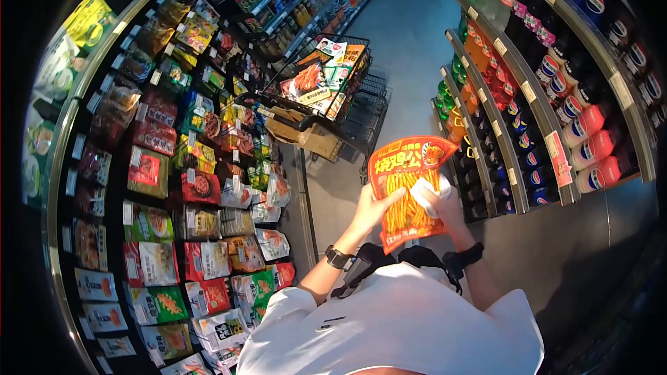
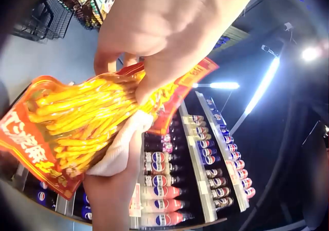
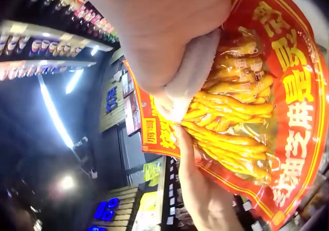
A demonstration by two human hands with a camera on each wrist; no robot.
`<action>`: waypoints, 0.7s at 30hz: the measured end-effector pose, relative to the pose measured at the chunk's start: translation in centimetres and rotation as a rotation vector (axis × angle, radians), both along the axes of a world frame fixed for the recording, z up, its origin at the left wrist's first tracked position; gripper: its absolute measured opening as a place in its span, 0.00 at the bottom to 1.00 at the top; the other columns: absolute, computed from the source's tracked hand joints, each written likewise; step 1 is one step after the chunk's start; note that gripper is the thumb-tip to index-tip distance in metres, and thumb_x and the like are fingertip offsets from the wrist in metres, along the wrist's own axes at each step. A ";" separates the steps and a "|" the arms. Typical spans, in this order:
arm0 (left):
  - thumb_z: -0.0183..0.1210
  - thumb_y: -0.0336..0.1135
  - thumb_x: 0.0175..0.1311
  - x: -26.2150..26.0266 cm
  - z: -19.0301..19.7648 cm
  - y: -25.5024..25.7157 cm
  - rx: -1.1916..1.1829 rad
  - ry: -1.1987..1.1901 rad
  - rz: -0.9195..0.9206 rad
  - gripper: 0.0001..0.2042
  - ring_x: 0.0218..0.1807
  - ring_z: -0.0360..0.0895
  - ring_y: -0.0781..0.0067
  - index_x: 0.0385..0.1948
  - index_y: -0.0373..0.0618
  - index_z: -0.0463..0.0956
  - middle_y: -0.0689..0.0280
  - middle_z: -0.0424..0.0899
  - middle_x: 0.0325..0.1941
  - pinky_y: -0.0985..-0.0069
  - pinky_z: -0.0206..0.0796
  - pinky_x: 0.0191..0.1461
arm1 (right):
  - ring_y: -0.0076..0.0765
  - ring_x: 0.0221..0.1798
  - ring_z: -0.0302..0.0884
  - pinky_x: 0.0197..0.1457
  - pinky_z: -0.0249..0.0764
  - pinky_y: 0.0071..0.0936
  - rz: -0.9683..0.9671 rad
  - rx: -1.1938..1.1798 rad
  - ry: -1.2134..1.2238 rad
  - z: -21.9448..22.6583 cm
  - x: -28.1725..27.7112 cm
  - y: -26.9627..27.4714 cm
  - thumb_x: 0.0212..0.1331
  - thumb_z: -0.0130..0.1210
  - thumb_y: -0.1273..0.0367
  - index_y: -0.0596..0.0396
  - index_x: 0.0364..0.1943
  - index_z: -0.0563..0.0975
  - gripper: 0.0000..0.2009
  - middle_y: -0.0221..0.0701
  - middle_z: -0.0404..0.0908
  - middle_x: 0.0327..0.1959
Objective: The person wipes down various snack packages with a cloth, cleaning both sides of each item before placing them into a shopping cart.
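Note:
A red snack bag [image 1: 396, 226] with a clear window full of yellow-orange strips is held up in front of the chest. My left hand [image 1: 372, 210] grips its left edge, thumb across the front. On the other side, my right hand [image 1: 447, 210] holds a white cloth [image 1: 421, 196] against the bag's face, thumb over it. The left wrist view has the cloth [image 2: 115, 151] bunched between the right hand and the bag's printed front. In the right wrist view, the left thumb lies close to the cloth [image 3: 194, 61], over the strips.
A black wire shopping cart [image 1: 379, 101] stands ahead, loaded with several packets [image 1: 306, 78] and a cardboard box [image 1: 306, 137] on its lower level. Hanging snack packets [image 1: 156, 264] fill the left shelves. Right-hand shelves hold drink bottles [image 1: 587, 125]. Grey floor [image 1: 410, 62] runs between.

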State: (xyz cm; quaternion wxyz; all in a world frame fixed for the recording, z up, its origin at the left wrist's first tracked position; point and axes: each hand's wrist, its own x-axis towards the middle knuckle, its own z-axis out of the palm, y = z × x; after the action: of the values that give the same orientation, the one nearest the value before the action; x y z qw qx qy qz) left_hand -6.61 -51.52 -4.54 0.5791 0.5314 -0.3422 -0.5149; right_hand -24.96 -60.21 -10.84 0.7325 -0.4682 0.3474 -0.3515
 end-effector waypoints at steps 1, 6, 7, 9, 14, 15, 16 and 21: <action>0.64 0.29 0.66 1.1 0.7 -1.0 0.010 -0.029 -0.022 0.16 0.51 0.81 0.78 0.53 0.36 0.77 0.65 0.85 0.51 0.75 0.73 0.57 | 0.22 0.45 0.82 0.48 0.78 0.23 -0.056 0.024 -0.030 -0.4 0.2 -1.2 0.61 0.65 0.69 0.61 0.52 0.79 0.17 0.30 0.84 0.45; 0.67 0.29 0.64 9.5 -2.0 -5.3 0.048 -0.349 -0.251 0.14 0.47 0.80 0.83 0.50 0.36 0.80 0.67 0.87 0.48 0.78 0.73 0.54 | 0.19 0.43 0.80 0.46 0.77 0.22 -0.307 0.074 -0.118 1.3 3.6 -7.3 0.62 0.66 0.63 0.57 0.50 0.79 0.16 0.26 0.82 0.43; 0.68 0.29 0.62 10.4 -2.1 -6.1 0.062 -0.310 -0.214 0.15 0.44 0.80 0.85 0.50 0.37 0.81 0.68 0.87 0.45 0.80 0.73 0.51 | 0.19 0.43 0.79 0.46 0.75 0.20 -0.294 -0.011 -0.036 1.9 4.5 -7.9 0.63 0.65 0.62 0.56 0.50 0.79 0.17 0.25 0.82 0.44; 0.69 0.30 0.62 12.7 -1.8 -7.9 0.020 -0.197 -0.209 0.16 0.42 0.80 0.85 0.51 0.37 0.81 0.68 0.87 0.43 0.80 0.73 0.49 | 0.19 0.43 0.78 0.47 0.74 0.20 -0.370 -0.031 0.046 -1.1 5.8 -10.0 0.64 0.64 0.60 0.57 0.50 0.79 0.17 0.25 0.81 0.44; 0.69 0.32 0.61 18.8 -1.1 -12.0 0.003 -0.303 -0.113 0.14 0.37 0.81 0.84 0.45 0.34 0.83 0.66 0.88 0.37 0.78 0.74 0.41 | 0.18 0.38 0.77 0.39 0.73 0.21 -0.651 -0.199 0.047 4.2 11.8 -14.9 0.72 0.53 0.58 0.57 0.50 0.76 0.16 0.25 0.81 0.40; 0.69 0.34 0.61 19.9 -0.4 -12.5 0.031 -0.290 -0.100 0.15 0.36 0.80 0.84 0.45 0.34 0.83 0.65 0.88 0.34 0.78 0.74 0.39 | 0.19 0.35 0.77 0.37 0.73 0.21 -0.712 -0.254 0.053 6.7 13.4 -15.9 0.74 0.50 0.59 0.58 0.51 0.76 0.16 0.25 0.81 0.38; 0.70 0.35 0.59 21.0 0.0 -12.9 -0.037 -0.316 -0.097 0.15 0.33 0.84 0.75 0.45 0.38 0.84 0.60 0.89 0.33 0.75 0.74 0.38 | 0.18 0.32 0.75 0.34 0.71 0.21 -0.719 -0.361 0.090 9.1 15.2 -16.3 0.75 0.49 0.61 0.60 0.49 0.76 0.15 0.24 0.80 0.33; 0.70 0.37 0.54 25.3 -1.4 -16.0 -0.161 -0.577 -0.142 0.16 0.26 0.79 0.58 0.43 0.41 0.84 0.50 0.85 0.30 0.69 0.70 0.35 | 0.26 0.37 0.80 0.45 0.77 0.26 0.054 -0.787 0.477 9.3 21.2 -16.5 0.68 0.56 0.69 0.62 0.52 0.79 0.14 0.32 0.85 0.40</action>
State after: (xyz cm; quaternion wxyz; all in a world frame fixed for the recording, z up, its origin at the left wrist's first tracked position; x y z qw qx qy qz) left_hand 18.68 -67.53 -5.98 0.4607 0.5828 -0.5687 -0.3531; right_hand -3.71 -76.67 -1.57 0.4076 -0.7874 0.3341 -0.3197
